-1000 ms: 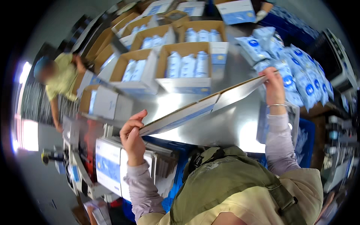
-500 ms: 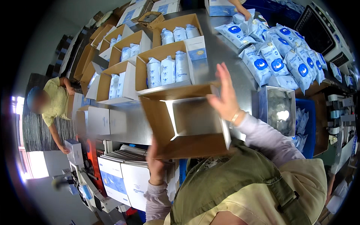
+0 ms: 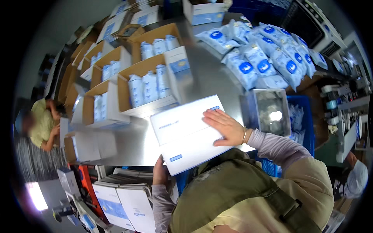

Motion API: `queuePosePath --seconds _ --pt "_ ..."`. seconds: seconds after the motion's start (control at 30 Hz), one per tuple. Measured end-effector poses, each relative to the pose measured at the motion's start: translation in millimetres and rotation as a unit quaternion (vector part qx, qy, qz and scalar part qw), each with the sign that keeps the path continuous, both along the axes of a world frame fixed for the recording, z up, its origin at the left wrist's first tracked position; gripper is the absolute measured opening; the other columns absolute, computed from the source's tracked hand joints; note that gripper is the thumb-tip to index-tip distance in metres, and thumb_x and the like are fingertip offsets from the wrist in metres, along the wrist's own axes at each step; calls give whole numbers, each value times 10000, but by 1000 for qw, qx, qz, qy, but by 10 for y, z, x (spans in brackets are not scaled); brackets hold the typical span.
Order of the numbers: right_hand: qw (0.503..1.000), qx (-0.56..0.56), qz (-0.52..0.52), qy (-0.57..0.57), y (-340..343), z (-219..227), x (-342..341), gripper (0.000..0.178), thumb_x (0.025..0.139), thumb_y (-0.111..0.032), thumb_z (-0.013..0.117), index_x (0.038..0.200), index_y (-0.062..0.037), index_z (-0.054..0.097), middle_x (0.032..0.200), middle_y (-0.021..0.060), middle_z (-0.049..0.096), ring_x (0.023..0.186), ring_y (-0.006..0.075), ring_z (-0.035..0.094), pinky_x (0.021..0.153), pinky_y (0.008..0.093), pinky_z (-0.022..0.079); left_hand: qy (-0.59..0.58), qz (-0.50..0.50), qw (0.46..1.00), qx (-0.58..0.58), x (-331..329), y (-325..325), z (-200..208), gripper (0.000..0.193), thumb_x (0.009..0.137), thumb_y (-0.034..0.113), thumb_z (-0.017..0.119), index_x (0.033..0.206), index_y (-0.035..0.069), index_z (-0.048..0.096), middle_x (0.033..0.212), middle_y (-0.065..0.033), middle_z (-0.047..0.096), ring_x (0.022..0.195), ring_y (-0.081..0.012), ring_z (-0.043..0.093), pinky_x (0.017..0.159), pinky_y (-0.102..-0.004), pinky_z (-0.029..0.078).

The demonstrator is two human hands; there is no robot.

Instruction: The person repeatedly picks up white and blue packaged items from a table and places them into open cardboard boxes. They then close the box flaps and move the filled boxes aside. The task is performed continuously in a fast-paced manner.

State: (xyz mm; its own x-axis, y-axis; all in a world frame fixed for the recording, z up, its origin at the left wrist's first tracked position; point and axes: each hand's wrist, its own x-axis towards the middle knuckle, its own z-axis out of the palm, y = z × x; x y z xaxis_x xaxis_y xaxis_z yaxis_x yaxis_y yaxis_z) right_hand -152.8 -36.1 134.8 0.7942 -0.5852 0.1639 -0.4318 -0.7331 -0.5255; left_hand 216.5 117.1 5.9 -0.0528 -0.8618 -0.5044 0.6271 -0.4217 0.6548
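Note:
In front of my body is a white cardboard box [image 3: 182, 134], a closed face turned up with a seam across it. My right hand [image 3: 229, 130] lies flat on that face, fingers stretched out toward its far edge. At the box's lower left corner, my left hand [image 3: 160, 171] grips the side; most of its fingers are hidden. Just beyond, on the metal table [image 3: 206, 77], an open carton [image 3: 149, 106] holds several upright pale blue packs [image 3: 149, 87]. What lies inside the box in my hands cannot be seen.
More filled cartons [image 3: 105, 105] stand at the left. Blue-and-white packets [image 3: 268, 58] are heaped far right, beyond a metallic bin [image 3: 271, 112] and a blue crate [image 3: 307, 128]. Flat cartons [image 3: 120, 202] are stacked at lower left. Another person [image 3: 40, 116] works at the far left.
The box, earlier showing its open inside, now shows a closed white face. My right hand has moved from its far right edge onto that face. The view has shifted right.

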Motion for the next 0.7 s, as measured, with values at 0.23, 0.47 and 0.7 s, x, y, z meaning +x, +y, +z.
queuePosePath --seconds 0.23,0.47,0.7 --pt "991 122 -20 49 -397 -786 -189 611 741 -224 653 1305 -75 472 1381 184 404 1262 360 396 1047 455 322 -571 -95 791 -195 -968 -356 1905 273 816 156 598 1030 -14 602 804 -165 631 662 -293 605 595 -376 475" --pt "810 34 -534 241 -2133 -947 -1493 964 583 -439 772 1343 -32 340 1219 265 448 1137 379 467 914 478 420 -821 -250 499 -118 -2183 -909 1177 274 786 236 598 886 -14 544 589 -155 596 539 -322 600 575 -409 491" --pt "850 9 -459 258 -1855 -1274 -518 853 597 -317 738 1358 -186 375 1263 259 413 1196 429 384 1001 571 270 -819 -219 520 -107 -2230 -1092 1062 304 787 229 596 943 -25 536 595 -163 597 529 -323 595 552 -423 486"
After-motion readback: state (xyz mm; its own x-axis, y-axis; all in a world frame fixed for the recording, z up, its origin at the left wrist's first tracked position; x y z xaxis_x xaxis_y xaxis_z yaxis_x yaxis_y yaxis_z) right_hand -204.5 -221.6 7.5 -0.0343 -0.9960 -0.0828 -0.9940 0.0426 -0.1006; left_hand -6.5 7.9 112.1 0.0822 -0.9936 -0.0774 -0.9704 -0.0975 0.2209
